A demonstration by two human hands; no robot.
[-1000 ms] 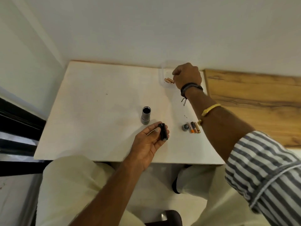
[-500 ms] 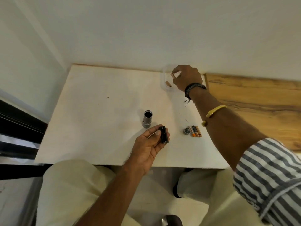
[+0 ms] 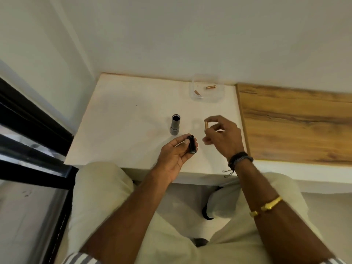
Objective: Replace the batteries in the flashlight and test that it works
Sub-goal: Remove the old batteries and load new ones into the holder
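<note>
Right now your left hand [image 3: 176, 155] lies palm-up over the near edge of the white table [image 3: 122, 119], fingers half curled, with the black battery holder [image 3: 192, 144] pinched between thumb and fingertips. Your right hand [image 3: 223, 139] hovers just to the right of it, thumb and forefinger closed on 1 copper-coloured battery [image 3: 206, 124], held upright; the other fingers are loosely bent. The grey flashlight body [image 3: 175, 124] stands upright on the table, open end up, just beyond the holder and apart from both hands. At the far edge, near the wall, a clear plastic container [image 3: 207, 88] holds 2 more copper-coloured batteries [image 3: 211, 87], lying apart from each other.
</note>
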